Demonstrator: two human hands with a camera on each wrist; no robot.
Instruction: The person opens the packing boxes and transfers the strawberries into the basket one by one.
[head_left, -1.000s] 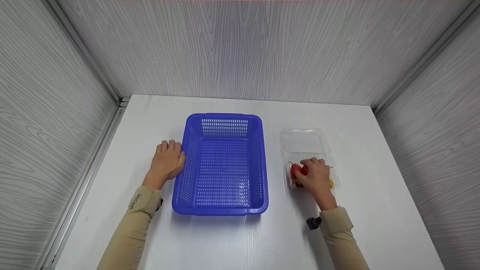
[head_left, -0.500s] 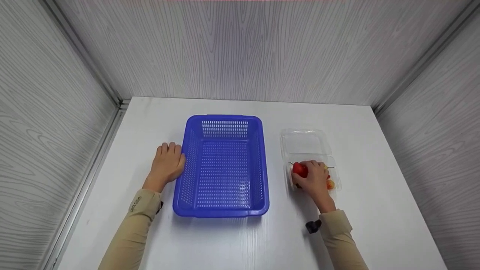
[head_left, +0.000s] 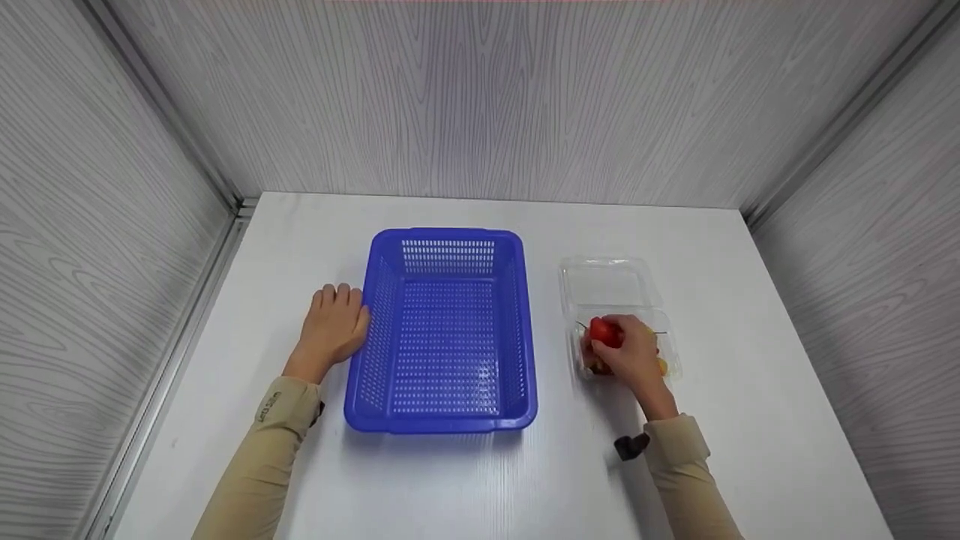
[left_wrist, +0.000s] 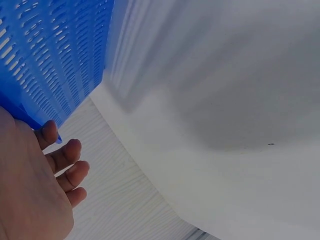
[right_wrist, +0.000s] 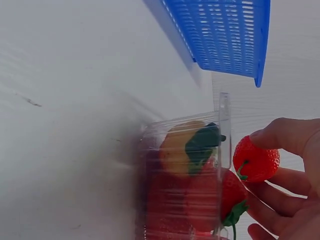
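Head view shows the blue basket (head_left: 447, 330) mid-bench with nothing in it, so none of the fruit has been moved over, judging by this; the rest lies in the clear clamshell box (head_left: 619, 319) toward the bench's right edge. The right hand (head_left: 630, 354) pinches a red strawberry (head_left: 604, 332) just above that box. The left hand (head_left: 335, 327) lies flat, fingers relaxed, against the basket's left wall.

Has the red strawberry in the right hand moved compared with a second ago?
Yes. The strawberry pinched by the right hand now sits slightly farther back and higher against the clear clamshell box, which looks unmoved.
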